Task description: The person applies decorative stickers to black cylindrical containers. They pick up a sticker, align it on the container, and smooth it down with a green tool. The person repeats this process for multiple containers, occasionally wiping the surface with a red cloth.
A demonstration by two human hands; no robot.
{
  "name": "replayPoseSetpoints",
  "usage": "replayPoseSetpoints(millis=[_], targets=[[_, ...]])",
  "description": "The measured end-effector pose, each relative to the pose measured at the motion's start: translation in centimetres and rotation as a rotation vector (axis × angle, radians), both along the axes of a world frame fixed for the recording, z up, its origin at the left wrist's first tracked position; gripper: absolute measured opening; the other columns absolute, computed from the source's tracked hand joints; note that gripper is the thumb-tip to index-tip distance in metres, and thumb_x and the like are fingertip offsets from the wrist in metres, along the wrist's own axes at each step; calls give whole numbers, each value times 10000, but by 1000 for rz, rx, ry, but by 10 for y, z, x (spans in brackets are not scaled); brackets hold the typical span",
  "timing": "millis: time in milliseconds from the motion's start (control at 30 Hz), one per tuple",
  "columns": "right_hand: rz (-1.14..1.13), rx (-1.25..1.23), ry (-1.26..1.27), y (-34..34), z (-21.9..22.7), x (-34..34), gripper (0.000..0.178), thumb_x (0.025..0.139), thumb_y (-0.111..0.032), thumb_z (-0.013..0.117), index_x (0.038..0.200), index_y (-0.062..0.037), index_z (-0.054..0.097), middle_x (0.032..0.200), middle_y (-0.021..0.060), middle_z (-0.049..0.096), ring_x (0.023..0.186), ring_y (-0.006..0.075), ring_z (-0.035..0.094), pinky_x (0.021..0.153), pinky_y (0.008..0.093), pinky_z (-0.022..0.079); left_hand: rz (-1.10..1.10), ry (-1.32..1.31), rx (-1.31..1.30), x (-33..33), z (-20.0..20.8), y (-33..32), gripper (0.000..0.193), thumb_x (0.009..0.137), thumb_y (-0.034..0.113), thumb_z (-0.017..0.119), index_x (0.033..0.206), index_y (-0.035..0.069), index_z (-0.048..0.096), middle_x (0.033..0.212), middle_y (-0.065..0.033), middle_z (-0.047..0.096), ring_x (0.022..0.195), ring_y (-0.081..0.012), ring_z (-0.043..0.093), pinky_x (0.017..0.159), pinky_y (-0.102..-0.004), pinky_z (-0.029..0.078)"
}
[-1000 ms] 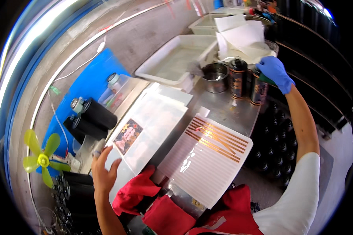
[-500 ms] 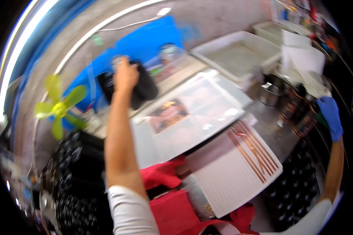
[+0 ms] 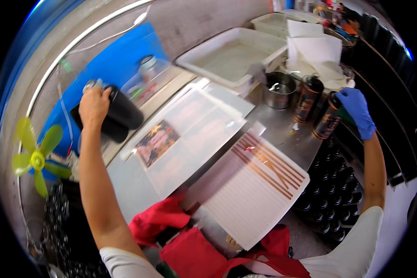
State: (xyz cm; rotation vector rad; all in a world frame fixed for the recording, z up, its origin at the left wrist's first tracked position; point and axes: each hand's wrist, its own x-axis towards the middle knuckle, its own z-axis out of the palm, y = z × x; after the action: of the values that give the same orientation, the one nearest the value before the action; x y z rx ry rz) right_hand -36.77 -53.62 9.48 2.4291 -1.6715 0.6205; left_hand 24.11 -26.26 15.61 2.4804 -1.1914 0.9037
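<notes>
Left grip [image 3: 94,106]: curled at 2 black cylinders [image 3: 126,110], hold unclear
Right grip [image 3: 356,107]: curled at bottle [image 3: 326,121], hold unclear
Bottle: best steadied

A thin, slightly glossy blue-violet glove [image 3: 356,111] fits closely over the right hand [image 3: 354,107] and ends in a wrinkled cuff at the wrist, while the left hand [image 3: 94,105] is bare. Farther up each arm from the hand is a loose, plain white fabric sleeve, the left sleeve [image 3: 125,263] and the right sleeve [image 3: 352,248] both short, hemmed near the elbow. Low between the hands, nearest the body, shows a bright red cloth garment front [image 3: 285,266] with a pale area.
</notes>
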Motion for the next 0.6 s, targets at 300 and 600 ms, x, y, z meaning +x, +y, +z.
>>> replayPoseSetpoints(millis=[300,600], targets=[[325,276,-459,94,-11,31,177,834,-151,652,915,6,659,685,47,634,631,77,563,596,246,451,-187,67,-328,-113,73,144,298,842,281,663,769,-4,617,622,-108,531,566,-154,476,544,-302,370],[1019,334,-306,216,-45,253,249,865,-214,571,1040,-51,642,1014,105,619,882,301,617,790,364,490,-401,783,-130,-232,17,270,174,841,137,634,759,-13,602,661,-50,542,631,-114,488,590,-262,394]])
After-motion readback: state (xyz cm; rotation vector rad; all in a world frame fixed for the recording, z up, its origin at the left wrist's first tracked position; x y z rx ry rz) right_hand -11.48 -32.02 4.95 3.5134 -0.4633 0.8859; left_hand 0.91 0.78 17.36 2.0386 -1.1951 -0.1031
